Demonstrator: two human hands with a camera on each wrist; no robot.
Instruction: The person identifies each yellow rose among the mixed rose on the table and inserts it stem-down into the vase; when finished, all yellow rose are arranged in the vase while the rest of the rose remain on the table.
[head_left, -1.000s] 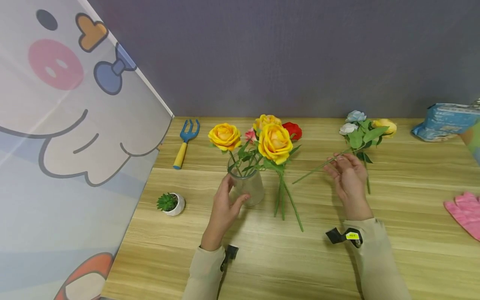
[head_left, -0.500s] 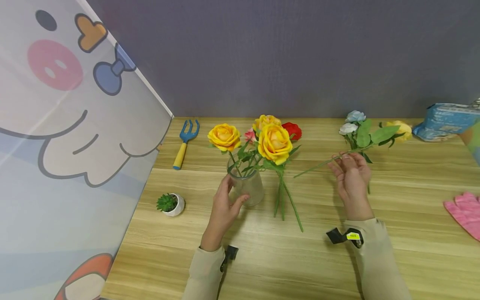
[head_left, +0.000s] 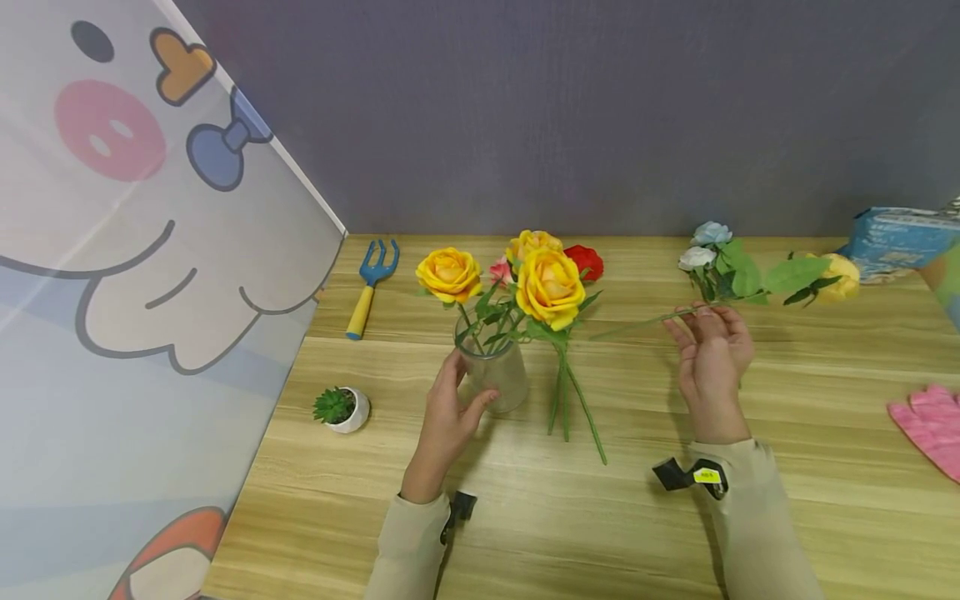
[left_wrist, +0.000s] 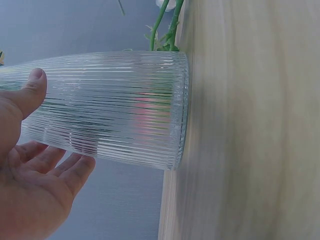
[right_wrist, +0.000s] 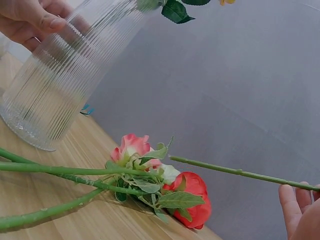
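My left hand (head_left: 447, 417) grips a clear ribbed glass vase (left_wrist: 110, 107), thumb on one side and fingers round the other. Yellow roses (head_left: 550, 287) stand in the vase, their heads above its rim. With fingertips and thumb my right hand (head_left: 712, 362) pinches the green stem (right_wrist: 240, 173) of another yellow rose (head_left: 840, 277), whose head points right and bare stem end points left toward the vase. Beside the vase lie a red rose (right_wrist: 192, 200) and a pink flower (right_wrist: 132, 149), their stems crossing on the table toward me.
Light blue (head_left: 711, 232) and white flowers (head_left: 697, 257) lie beyond the right hand. A blue bag (head_left: 900, 242) stands at the back right, a pink glove (head_left: 930, 425) at the right edge. A hand fork (head_left: 367, 292) and a potted succulent (head_left: 341, 407) sit left.
The yellow rose in my right hand has come away from the blue and white flowers, swinging right and tilting flatter. The right hand has shifted slightly right; left hand and vase stay still.
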